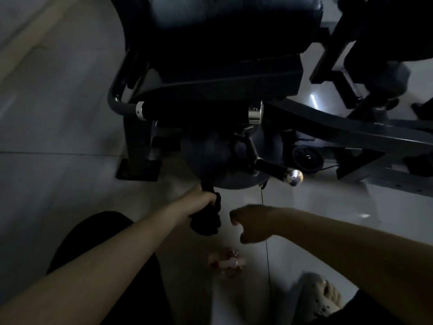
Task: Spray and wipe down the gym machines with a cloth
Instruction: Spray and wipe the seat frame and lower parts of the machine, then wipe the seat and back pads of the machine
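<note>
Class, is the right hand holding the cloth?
No, the left hand grips the cloth; the right hand is beside it, apart.

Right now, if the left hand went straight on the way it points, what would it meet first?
Probably the machine's round dark housing just ahead; the left hand, gripping the cloth, looks close to it, though depth is unclear.
</note>
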Action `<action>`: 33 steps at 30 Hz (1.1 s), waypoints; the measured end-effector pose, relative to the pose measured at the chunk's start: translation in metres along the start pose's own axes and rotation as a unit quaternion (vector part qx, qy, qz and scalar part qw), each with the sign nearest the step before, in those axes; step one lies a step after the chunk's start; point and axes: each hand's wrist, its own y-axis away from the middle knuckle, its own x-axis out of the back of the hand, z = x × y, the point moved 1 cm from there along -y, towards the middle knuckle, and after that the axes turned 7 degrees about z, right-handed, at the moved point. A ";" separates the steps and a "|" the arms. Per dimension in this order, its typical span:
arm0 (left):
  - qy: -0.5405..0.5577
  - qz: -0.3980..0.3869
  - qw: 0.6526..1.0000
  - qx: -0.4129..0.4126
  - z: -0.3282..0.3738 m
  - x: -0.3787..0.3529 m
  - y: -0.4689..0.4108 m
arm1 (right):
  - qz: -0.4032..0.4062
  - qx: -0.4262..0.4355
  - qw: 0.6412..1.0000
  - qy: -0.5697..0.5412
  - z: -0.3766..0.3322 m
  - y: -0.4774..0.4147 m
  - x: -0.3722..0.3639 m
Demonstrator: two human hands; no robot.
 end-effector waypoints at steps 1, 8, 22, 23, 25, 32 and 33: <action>-0.030 -0.006 1.000 -0.004 -0.006 -0.002 -0.002 | -0.033 0.010 0.999 0.003 0.000 -0.007 -0.014; -0.222 -0.079 0.968 -0.082 -0.040 -0.015 -0.007 | -0.109 0.018 0.994 -0.023 -0.021 -0.034 -0.070; -0.280 -0.196 0.922 -0.182 0.006 0.013 0.015 | -0.025 -0.059 0.983 -0.170 -0.012 -0.008 -0.005; -0.283 -0.201 0.918 -0.193 0.014 0.017 0.022 | -0.022 -0.065 0.982 -0.175 -0.012 0.000 0.005; -0.298 -0.180 0.904 -0.248 0.034 0.022 0.034 | -0.019 -0.067 0.983 -0.171 -0.009 0.019 0.030; -0.151 -0.222 0.920 -0.286 0.112 0.048 0.086 | 0.018 -0.041 0.985 -0.169 -0.008 0.114 0.117; -0.150 -0.223 0.913 -0.306 0.124 0.052 0.094 | 0.020 -0.041 0.986 -0.163 -0.010 0.126 0.128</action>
